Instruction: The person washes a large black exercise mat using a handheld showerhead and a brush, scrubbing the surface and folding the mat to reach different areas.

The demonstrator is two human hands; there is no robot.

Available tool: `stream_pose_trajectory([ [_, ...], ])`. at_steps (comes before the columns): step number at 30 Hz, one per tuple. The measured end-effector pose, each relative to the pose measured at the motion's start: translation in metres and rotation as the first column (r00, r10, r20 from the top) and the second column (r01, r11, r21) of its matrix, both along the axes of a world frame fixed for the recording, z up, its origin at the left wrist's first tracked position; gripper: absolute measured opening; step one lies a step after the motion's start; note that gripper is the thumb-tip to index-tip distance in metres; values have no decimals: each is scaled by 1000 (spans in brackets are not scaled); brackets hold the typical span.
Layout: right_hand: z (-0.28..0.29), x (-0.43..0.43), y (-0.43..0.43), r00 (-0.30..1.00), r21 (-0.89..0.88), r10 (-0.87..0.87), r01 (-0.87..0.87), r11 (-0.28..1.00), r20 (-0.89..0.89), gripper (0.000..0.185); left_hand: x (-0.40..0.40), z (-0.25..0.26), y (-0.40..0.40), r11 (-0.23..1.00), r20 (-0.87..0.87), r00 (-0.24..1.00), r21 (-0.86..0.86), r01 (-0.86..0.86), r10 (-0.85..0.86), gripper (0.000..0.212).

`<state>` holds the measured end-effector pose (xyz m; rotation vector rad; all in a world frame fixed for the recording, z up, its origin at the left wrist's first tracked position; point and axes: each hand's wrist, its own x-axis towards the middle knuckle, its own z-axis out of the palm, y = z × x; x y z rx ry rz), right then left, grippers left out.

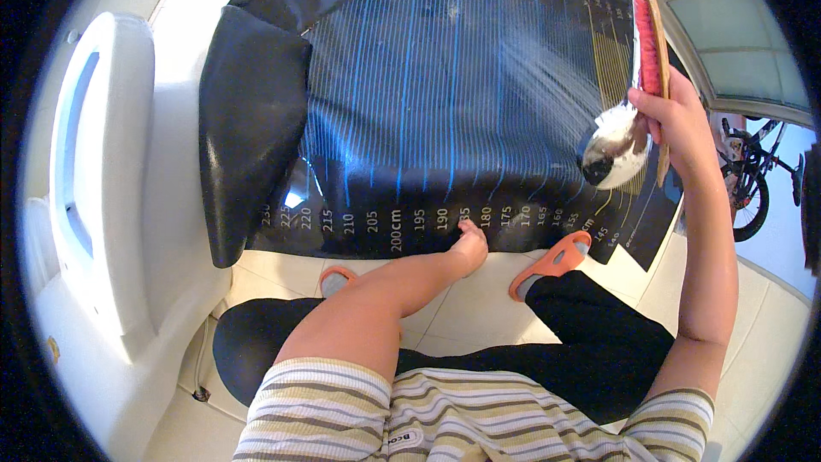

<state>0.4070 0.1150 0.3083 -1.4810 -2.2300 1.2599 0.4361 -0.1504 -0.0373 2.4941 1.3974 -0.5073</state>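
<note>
A black rubber measuring mat (410,141) with blue and yellow lines and centimetre marks covers the floor before me; its surface looks wet. My left hand (471,247) is at the mat's near edge, fingers touching the printed numbers. Whether it grips the edge is hidden. Raised at the right, my right hand (683,115) holds a chrome shower head (619,151) together with a wooden-backed brush (651,45) with red bristles. Water sprays from the shower head leftward over the mat. The mat's left end (256,128) is folded over on itself.
A white fixture (128,192) stands close on the left, with a thin hose (204,353) beside it. Orange slippers (558,260) are on my feet at the mat's near edge. At the right are a framed glass panel (737,32) and a bicycle (747,186).
</note>
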Motion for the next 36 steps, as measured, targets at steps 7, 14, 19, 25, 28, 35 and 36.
stream_pose_trajectory([
  [7,33,22,-3,999,-108,-28,32,994,39,18,-21,41,11,898,333,941,-391,201,-66,22],
  [14,41,44,1,1000,-126,-23,21,992,-14,37,-20,32,5,989,416,904,51,-137,103,40],
  [19,33,36,5,1000,-140,2,1,990,19,42,5,3,3,935,366,922,266,-235,128,31],
  [25,59,35,-3,995,-165,75,-84,983,-63,50,-17,39,-2,945,372,914,-324,-36,162,31],
  [28,69,39,0,992,-165,99,-110,980,-76,47,-42,43,28,907,418,852,-396,-141,315,27],
  [35,39,21,5,992,-204,60,-82,976,-109,46,-161,18,45,607,292,607,101,-788,739,72],
  [36,35,18,5,992,-225,68,-91,970,-110,46,-153,17,41,597,254,595,81,-799,762,74],
])
